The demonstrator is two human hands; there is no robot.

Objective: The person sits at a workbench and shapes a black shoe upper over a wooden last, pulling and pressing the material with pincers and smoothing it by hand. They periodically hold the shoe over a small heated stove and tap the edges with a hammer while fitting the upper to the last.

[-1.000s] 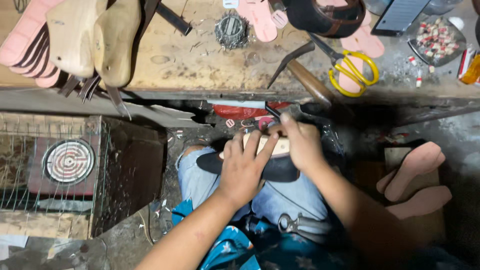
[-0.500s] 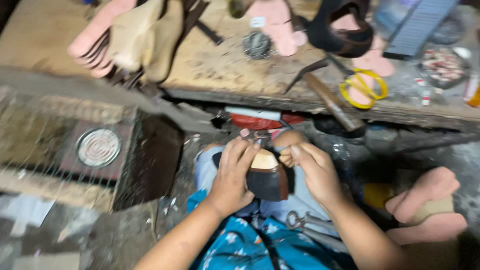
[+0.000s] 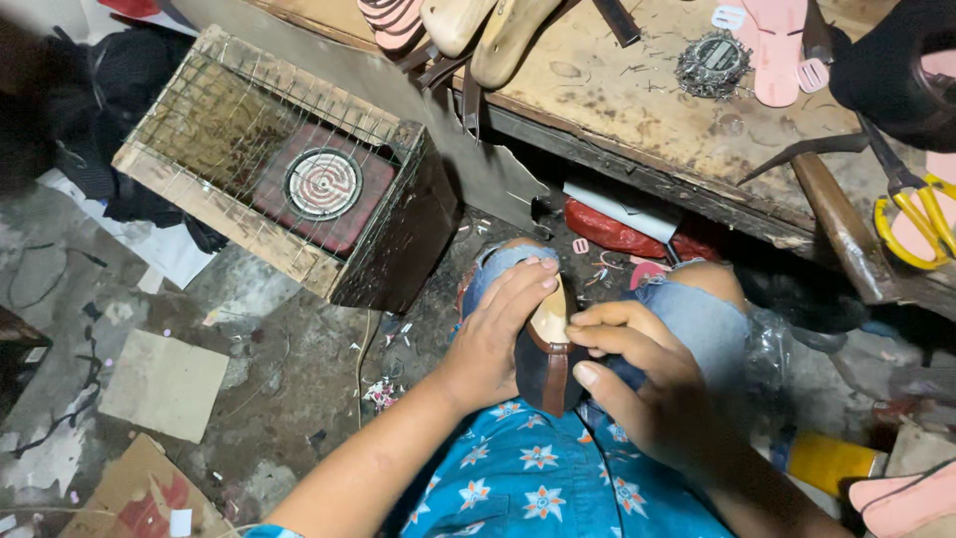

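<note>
Two hands grip a dark shoe upper on its pale last [image 3: 546,344] over the lap: the left hand [image 3: 493,334] cups its side, the right hand [image 3: 652,384] pinches its edge, apparently mid-shaping; the next move likely calls for a firm, even pull. At far left, a wire-covered wooden box [image 3: 199,194] holds a round coil heater [image 3: 323,183]; on the worktop [image 3: 637,95] at right lie a hammer [image 3: 832,209] and yellow-handled scissors [image 3: 921,204].
</note>
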